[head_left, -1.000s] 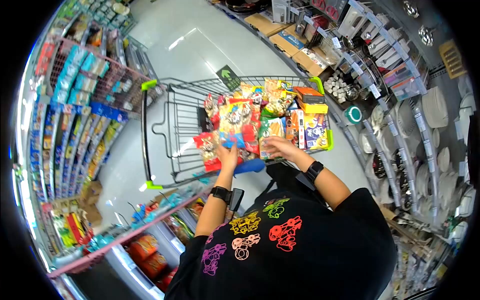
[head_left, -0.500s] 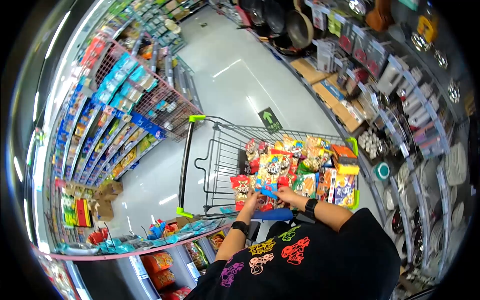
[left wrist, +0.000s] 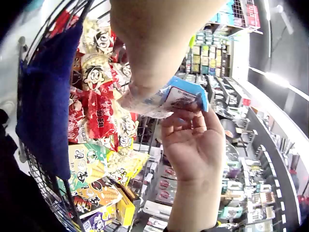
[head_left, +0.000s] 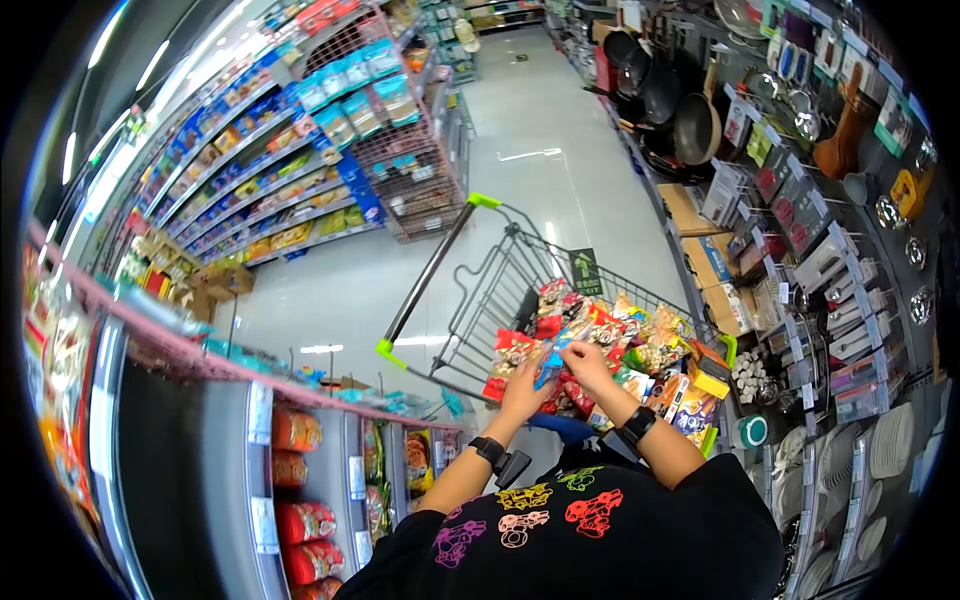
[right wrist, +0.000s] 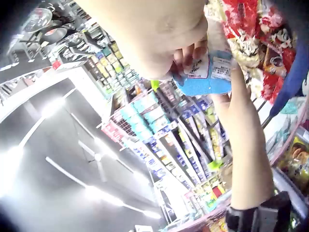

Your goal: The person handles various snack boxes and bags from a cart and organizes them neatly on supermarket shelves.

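Curling round a blue-ended packet point(head_left: 549, 371): left hand point(head_left: 524, 391), right hand point(head_left: 588, 364) | above shopping cart point(head_left: 428, 279) | right, apart from it earlier, now pinching

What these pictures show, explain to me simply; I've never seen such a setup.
There is no machine here, only a person's two bare hands, filmed from three places. The wide view comes from a camera on the head, looking forward and down at a shopping cart. The other two come from the wrists, each looking at that hand's work. In the cart lie snack bags and boxes. The left hand and right hand together hold one blue-edged packet; its contents are too unclear to name.
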The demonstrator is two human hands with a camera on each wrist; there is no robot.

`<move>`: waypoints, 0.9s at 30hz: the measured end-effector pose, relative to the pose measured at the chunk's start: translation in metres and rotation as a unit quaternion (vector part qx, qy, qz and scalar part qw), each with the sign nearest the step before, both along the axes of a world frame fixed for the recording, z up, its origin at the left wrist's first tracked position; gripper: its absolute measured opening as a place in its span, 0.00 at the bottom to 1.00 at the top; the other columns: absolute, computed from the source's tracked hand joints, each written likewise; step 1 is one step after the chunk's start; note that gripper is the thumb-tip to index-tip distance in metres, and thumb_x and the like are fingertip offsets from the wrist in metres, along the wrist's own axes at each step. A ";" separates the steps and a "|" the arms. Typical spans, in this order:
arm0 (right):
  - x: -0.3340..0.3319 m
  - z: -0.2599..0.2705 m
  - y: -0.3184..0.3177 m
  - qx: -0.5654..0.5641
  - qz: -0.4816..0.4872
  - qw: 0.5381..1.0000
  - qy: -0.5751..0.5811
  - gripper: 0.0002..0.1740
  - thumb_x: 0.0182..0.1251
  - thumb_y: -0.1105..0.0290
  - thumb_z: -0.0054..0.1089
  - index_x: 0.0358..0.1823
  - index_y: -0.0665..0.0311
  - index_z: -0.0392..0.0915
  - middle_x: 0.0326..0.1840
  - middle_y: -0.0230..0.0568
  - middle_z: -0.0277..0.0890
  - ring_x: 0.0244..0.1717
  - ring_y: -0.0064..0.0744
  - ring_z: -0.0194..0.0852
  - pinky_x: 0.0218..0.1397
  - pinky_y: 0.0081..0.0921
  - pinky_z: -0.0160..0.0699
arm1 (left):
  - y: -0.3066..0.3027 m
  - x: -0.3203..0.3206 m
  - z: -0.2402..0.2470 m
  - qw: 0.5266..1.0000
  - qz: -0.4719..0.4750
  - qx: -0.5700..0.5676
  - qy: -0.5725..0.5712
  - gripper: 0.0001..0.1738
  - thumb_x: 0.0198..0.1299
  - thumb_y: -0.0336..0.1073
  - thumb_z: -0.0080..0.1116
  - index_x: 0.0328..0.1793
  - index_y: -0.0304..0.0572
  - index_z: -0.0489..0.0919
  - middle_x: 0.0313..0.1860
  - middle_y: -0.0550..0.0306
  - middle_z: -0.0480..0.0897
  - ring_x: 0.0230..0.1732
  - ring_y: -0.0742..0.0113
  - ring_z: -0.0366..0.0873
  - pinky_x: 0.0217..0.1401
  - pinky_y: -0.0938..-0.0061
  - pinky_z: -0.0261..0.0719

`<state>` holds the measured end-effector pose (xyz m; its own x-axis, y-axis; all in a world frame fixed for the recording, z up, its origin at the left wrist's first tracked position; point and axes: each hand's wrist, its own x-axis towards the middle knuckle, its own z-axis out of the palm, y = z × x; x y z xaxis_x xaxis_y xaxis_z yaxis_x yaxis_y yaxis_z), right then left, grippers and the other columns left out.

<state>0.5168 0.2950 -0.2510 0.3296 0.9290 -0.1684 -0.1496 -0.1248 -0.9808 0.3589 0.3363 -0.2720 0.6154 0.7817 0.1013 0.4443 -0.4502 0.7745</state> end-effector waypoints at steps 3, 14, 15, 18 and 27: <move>-0.029 0.044 -0.019 0.021 0.004 0.999 0.048 0.09 0.62 0.70 0.55 0.24 0.65 0.74 0.18 0.24 0.66 0.19 0.14 0.59 0.22 0.16 0.58 | -0.020 -0.029 0.039 0.996 0.004 0.081 -0.026 0.34 0.51 0.33 0.56 0.67 0.42 0.61 0.55 0.40 0.71 0.55 0.45 0.69 0.56 0.62 0.68; -0.143 0.102 -0.111 0.013 0.042 0.993 0.113 0.12 0.64 0.67 0.51 0.23 0.61 0.73 0.17 0.25 0.67 0.17 0.13 0.58 0.20 0.13 0.53 | -0.124 -0.173 0.125 0.996 0.003 0.086 -0.009 0.26 0.55 0.27 0.45 0.63 0.40 0.65 0.53 0.40 0.75 0.51 0.45 0.73 0.53 0.63 0.72; -0.152 0.102 -0.117 0.014 0.041 0.993 0.114 0.12 0.64 0.67 0.51 0.23 0.62 0.73 0.17 0.25 0.67 0.17 0.13 0.58 0.20 0.13 0.53 | -0.132 -0.184 0.130 0.997 0.002 0.076 0.005 0.25 0.55 0.27 0.45 0.62 0.40 0.67 0.51 0.40 0.75 0.50 0.45 0.74 0.53 0.62 0.72; -0.169 0.087 -0.138 0.061 0.046 0.992 0.102 0.11 0.65 0.66 0.52 0.25 0.61 0.73 0.19 0.23 0.67 0.19 0.12 0.57 0.22 0.13 0.52 | -0.157 -0.219 0.144 0.997 -0.003 0.065 0.033 0.21 0.56 0.28 0.46 0.58 0.40 0.71 0.47 0.40 0.77 0.47 0.45 0.76 0.51 0.62 0.73; -0.219 0.073 -0.207 0.076 0.479 0.875 -0.007 0.39 0.49 0.65 0.69 0.63 0.64 0.59 0.59 0.37 0.65 0.60 0.28 0.61 0.63 0.30 0.60 | -0.250 -0.314 0.204 1.000 -0.002 -0.005 0.006 0.16 0.56 0.30 0.47 0.50 0.38 0.76 0.32 0.38 0.79 0.33 0.45 0.78 0.38 0.64 0.75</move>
